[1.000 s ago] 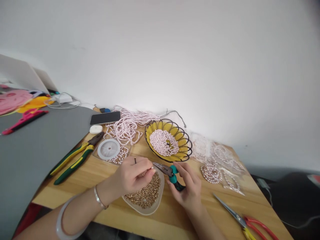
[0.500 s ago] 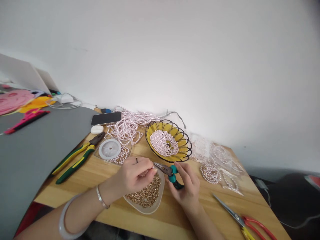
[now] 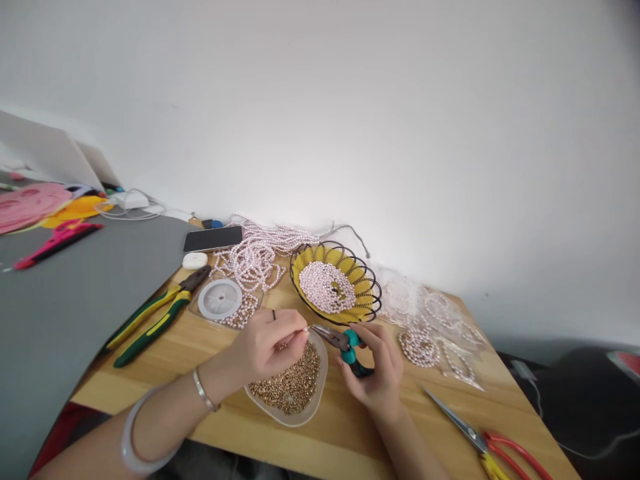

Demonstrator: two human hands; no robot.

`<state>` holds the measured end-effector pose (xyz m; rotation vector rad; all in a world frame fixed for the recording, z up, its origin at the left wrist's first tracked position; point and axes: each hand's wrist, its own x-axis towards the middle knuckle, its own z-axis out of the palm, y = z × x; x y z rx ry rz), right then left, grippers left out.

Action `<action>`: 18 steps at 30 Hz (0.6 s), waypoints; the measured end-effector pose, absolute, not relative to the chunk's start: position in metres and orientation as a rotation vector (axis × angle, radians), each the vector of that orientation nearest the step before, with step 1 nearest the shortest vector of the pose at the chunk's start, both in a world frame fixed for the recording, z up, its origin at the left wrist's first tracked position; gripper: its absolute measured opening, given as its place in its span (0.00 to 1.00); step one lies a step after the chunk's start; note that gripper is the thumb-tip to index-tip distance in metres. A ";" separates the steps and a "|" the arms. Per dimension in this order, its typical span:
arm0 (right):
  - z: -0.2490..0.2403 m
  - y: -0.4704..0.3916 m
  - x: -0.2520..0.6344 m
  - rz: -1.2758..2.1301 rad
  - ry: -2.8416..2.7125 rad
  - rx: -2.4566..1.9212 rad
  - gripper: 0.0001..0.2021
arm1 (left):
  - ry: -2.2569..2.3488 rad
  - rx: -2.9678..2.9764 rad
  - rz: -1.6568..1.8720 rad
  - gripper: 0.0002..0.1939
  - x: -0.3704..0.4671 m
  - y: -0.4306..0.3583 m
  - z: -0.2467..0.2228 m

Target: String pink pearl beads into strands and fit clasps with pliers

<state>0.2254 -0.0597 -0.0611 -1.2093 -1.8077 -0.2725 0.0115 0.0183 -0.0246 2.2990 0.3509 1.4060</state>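
My left hand (image 3: 274, 343) is closed in a pinch around a tiny pale bead (image 3: 307, 329) at its fingertips. In my right hand (image 3: 377, 373) are small needle-nose pliers (image 3: 345, 343) with teal-and-black handles, and their jaws point left at the bead, with a narrow gap to my left fingertips. Below both hands stands a white dish (image 3: 300, 421) of small gold beads (image 3: 287, 387). Just behind the pliers sits a black wire basket (image 3: 377, 293) with a yellow lining, holding loose pale pink beads (image 3: 325, 285).
Larger green-and-yellow pliers (image 3: 155, 320) lie left, beside a clear box with a white spool (image 3: 220, 300). Pink bead strands (image 3: 255, 257), a phone (image 3: 213, 238) and a white case (image 3: 195, 261) lie behind. Bagged bead strands (image 3: 425, 327) and red-handled scissors (image 3: 475, 433) are on the right.
The plier jaws have drawn slightly right, away from my left fingertips, and the pale bead there now shows more plainly. My left hand has barely moved.
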 end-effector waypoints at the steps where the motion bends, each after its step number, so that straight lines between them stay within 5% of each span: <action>1: -0.060 -0.060 0.226 -0.272 -1.808 -1.209 0.19 | 0.353 2.303 1.406 0.11 0.012 0.019 -0.025; 11: -0.057 -0.057 0.229 -0.144 -1.781 -1.203 0.21 | 0.426 2.317 1.440 0.10 0.011 0.019 -0.026; 18: -0.060 -0.059 0.246 0.340 -1.643 -1.041 0.17 | 0.335 2.382 1.420 0.10 0.011 0.023 -0.023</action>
